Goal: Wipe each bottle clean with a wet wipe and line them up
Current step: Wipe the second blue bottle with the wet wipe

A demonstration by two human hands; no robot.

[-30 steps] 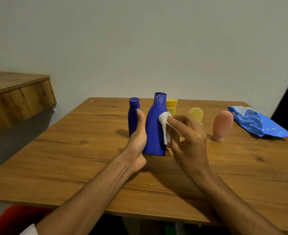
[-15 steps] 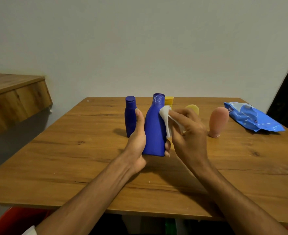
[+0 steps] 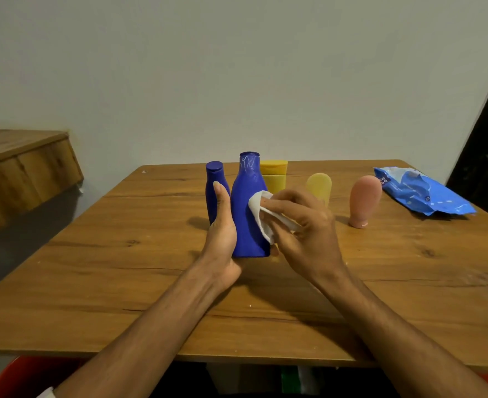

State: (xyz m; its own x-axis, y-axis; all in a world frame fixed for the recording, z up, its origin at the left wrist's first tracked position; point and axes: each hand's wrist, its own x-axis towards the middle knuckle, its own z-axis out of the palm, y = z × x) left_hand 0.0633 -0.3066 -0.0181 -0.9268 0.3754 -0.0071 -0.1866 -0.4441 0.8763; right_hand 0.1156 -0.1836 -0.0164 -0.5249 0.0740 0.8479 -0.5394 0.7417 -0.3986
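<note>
Both forearms are bare as far as the view shows, lean, with faint veins and tendons along them. The left hand (image 3: 222, 234) and right hand (image 3: 308, 234) are uncovered, their fingers (image 3: 283, 206) long and slender. A scrap of white sleeve (image 3: 45, 393) edges the left arm.

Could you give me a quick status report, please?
Left hand grips large blue bottle, upright. Right hand pinches wet wipe against its side. Nothing blocking.
</note>
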